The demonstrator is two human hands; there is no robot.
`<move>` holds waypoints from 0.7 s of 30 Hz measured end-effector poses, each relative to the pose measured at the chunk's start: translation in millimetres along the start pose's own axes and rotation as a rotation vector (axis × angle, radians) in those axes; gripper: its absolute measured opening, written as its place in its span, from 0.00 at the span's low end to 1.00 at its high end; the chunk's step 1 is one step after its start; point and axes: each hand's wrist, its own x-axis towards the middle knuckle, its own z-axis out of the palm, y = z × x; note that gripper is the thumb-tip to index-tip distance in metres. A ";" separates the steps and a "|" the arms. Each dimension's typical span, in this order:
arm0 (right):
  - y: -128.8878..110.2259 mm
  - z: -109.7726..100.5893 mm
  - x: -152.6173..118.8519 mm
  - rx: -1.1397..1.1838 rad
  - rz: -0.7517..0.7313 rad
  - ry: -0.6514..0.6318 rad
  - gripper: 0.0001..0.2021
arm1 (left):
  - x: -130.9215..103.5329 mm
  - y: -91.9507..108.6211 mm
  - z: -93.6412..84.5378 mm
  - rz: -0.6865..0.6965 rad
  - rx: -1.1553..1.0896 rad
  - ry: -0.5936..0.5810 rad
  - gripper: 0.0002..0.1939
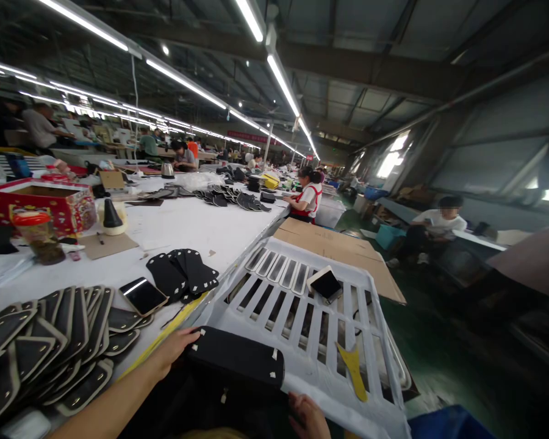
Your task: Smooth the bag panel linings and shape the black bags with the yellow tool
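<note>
A black rounded panel (pixel 238 355) with small white tabs near its ends lies low in the centre, over the near edge of a white slatted rack (pixel 297 332). My left hand (pixel 174 349) pinches the panel's upper left corner, thumb and fingers closed on it. Below the panel's right end is my right hand (pixel 308 414), its fingers curled near dark material; whether it grips anything is hard to make out. Black pieces with white tabs (pixel 183 271) and a phone (pixel 143 296) lie on the white table. Many dark, light-edged pieces (pixel 73 335) overlap at the left.
On the rack are a yellow tool (pixel 353 370), a white-and-black block (pixel 324 284) and several narrow frames. Cardboard (pixel 338 247) lies beyond it. A red box (pixel 41 204), a lidded cup (pixel 39 238) and a black cone (pixel 112 216) stand left. A co-worker (pixel 307 195) is ahead.
</note>
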 end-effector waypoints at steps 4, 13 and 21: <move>-8.1 -14.9 -11.2 0.173 0.090 0.021 0.12 | -6.9 1.8 -8.2 0.176 0.280 0.252 0.31; -94.9 19.7 -37.1 0.401 -0.095 -0.099 0.16 | -50.5 56.5 80.4 0.950 0.733 -0.073 0.19; -115.7 17.1 -40.4 0.537 -0.015 -0.091 0.18 | -41.6 80.4 155.6 0.978 0.707 -0.453 0.22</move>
